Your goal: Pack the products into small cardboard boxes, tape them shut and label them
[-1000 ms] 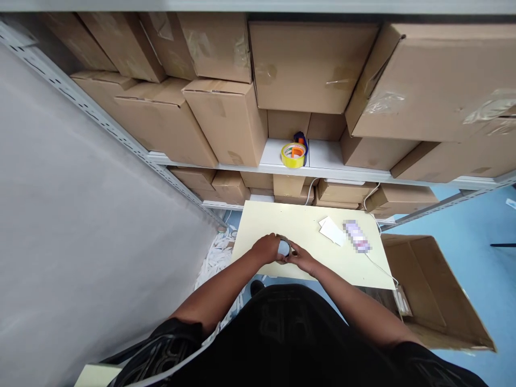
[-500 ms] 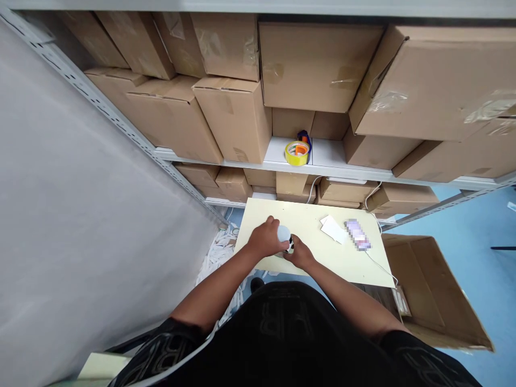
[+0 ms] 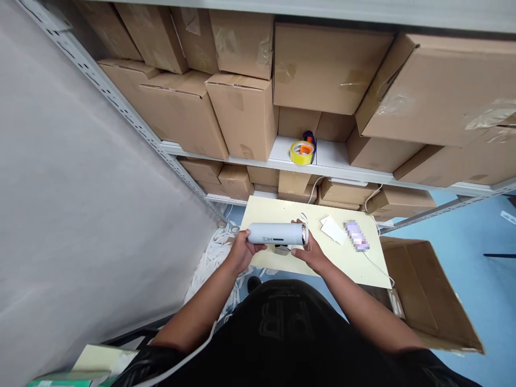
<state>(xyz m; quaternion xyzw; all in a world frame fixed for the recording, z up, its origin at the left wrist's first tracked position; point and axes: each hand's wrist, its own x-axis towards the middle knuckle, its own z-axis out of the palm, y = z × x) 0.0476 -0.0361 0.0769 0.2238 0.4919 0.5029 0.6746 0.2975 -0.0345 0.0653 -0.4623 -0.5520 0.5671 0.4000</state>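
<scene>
A pale blue insulated bottle (image 3: pixel 274 233) with dark lettering lies sideways between my hands, above the cream tabletop (image 3: pixel 338 269). My left hand (image 3: pixel 242 250) grips its base end, fingers underneath. At the other end, my right hand (image 3: pixel 309 250) is closed round the shiny metal collar, where a white strap (image 3: pixel 305 219) loops out. Below the bottle, a small greyish object (image 3: pixel 282 250) shows in part; its kind I cannot make out.
White cards (image 3: pixel 332 229) and a blurred-out phone-like object (image 3: pixel 356 235) with a cable lie right on the table. Yellow tape (image 3: pixel 301 152) sits on the shelf among cardboard boxes (image 3: pixel 242 115). An open carton (image 3: pixel 431 290) stands right; white paper strips (image 3: pixel 205 269) cover the floor left.
The bottle has turned from end-on to lying lengthwise across my view. My left hand has moved left to its base, and my right hand has shifted slightly right.
</scene>
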